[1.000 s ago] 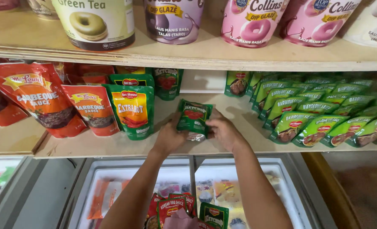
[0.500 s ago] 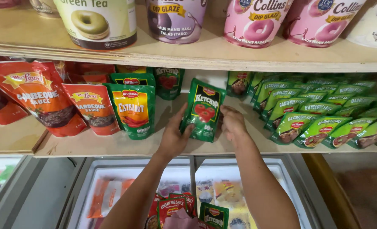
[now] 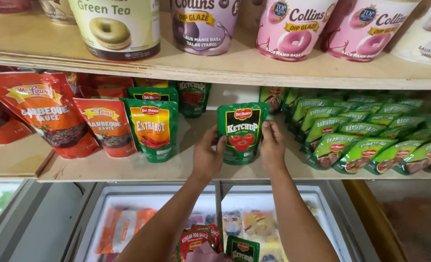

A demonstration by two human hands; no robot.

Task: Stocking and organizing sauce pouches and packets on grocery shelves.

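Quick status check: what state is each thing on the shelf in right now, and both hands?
Green sauce pouch: upright on the shelf, held on both sides.
Left hand: gripping the pouch's left edge.
Right hand: gripping its right edge.
Green-and-yellow pouch: standing, untouched.
Red pouches: leaning, overlapped.
Green pouch row: tilted back, overlapping.
Freezer lid: shut.

Glossy plastic ketchup pouch (image 3: 242,133) — matt wooden shelf (image 3: 128,167).

On the lower shelf (image 3: 128,167) the ketchup pouch (image 3: 242,132) stands upright between the left hand (image 3: 206,157) and right hand (image 3: 272,148), sauce pouches (image 3: 153,127) to its left, a row of pouches (image 3: 365,136) to its right, tubs (image 3: 203,22) on the shelf above, a chest freezer (image 3: 215,218) below.
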